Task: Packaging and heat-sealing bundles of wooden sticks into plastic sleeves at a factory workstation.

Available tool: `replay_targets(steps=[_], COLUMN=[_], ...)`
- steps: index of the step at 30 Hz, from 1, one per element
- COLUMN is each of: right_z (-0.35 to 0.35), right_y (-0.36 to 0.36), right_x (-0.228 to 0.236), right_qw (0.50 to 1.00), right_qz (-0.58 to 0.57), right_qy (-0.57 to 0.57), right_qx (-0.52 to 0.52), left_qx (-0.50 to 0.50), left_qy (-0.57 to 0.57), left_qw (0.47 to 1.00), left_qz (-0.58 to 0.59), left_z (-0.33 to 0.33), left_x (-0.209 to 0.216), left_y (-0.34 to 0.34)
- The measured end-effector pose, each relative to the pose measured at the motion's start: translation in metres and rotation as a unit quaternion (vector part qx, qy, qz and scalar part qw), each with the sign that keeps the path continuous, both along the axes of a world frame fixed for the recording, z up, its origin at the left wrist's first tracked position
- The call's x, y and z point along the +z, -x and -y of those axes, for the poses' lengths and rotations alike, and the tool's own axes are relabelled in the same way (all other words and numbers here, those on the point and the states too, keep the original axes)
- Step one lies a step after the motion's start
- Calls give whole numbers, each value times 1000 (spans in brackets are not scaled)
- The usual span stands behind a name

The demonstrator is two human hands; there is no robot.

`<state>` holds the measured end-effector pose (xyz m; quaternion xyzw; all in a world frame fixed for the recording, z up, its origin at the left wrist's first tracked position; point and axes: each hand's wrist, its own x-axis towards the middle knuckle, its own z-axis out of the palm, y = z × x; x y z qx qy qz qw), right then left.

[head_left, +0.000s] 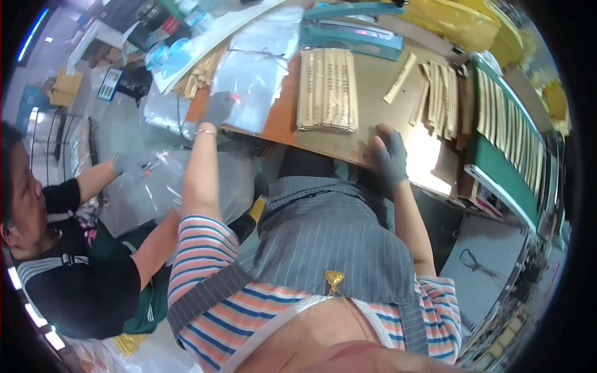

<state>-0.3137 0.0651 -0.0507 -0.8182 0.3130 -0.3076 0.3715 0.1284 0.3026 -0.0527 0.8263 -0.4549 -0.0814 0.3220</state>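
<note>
My left hand [218,108], in a grey glove with bare fingertips, rests at the near left edge of a stack of clear plastic bags [255,68]. Its fingers look stretched over the bags, with nothing visibly lifted. My right hand [392,155], gloved the same way, lies at the table's front edge with thumb and fingers apart, holding nothing. Between the hands, a clear-wrapped bundle of flat paper-sleeved sticks [328,90] lies on the table [373,93]. One loose paper sleeve [400,78] and a small fanned group of sleeves [438,99] lie farther right.
A teal bag sealer [354,38] stands at the back. On the right, a green tray [500,158] holds a row of sleeves. Yellow plastic bags [454,22] sit at the far right. A co-worker at left handles a large clear bag [149,186]; a grey cabinet [485,261] stands at right.
</note>
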Motion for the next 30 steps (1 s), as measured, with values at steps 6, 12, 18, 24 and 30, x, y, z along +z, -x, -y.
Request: replay_targets(steps=[6, 12, 18, 24, 30], right_z=[13, 27, 84, 177, 280], right_y=[-11, -30, 1, 6, 59], right_x=[38, 84, 65, 76, 7], right_qw=[941, 981, 984, 994, 942], right_qz=[135, 114, -17, -90, -201], right_qy=[-309, -153, -174, -11, -70], right_qx=[-3, 35, -34, -65, -260], left_qx=[23, -189, -145, -236, -237], left_qy=[353, 198, 155, 194, 62], left_qw=[869, 920, 754, 713, 958], left_qz=[-347, -280, -622, -631, -147], left_z=[115, 170, 174, 224, 328], left_x=[105, 104, 70, 134, 38], left_y=[137, 270, 241, 258, 235])
